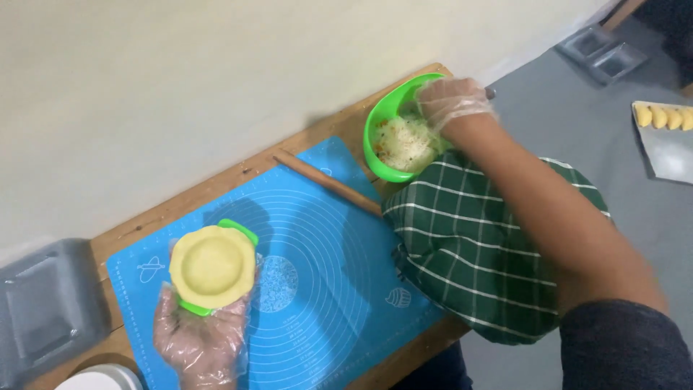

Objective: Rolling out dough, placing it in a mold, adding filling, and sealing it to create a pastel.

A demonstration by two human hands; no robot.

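Note:
My left hand (198, 341), in a clear plastic glove, holds a green dumpling mould (242, 229) from below; a round yellow dough sheet (212, 263) lies across the mould. My right hand (452, 102), also gloved, reaches into a green bowl (375, 130) of white shredded filling (404, 142) at the table's far corner. Its fingers are bunched over the filling; whether they hold any of it is hidden. Both sit over a wooden table covered by a blue baking mat (325, 289).
A thin wooden rolling pin (325, 180) lies along the mat's far edge. A green checked cloth (476, 253) covers the table's right end. A grey tray (668, 155) with several folded dumplings (664, 117) sits on the floor at right. A grey plastic tray (43, 307) sits left.

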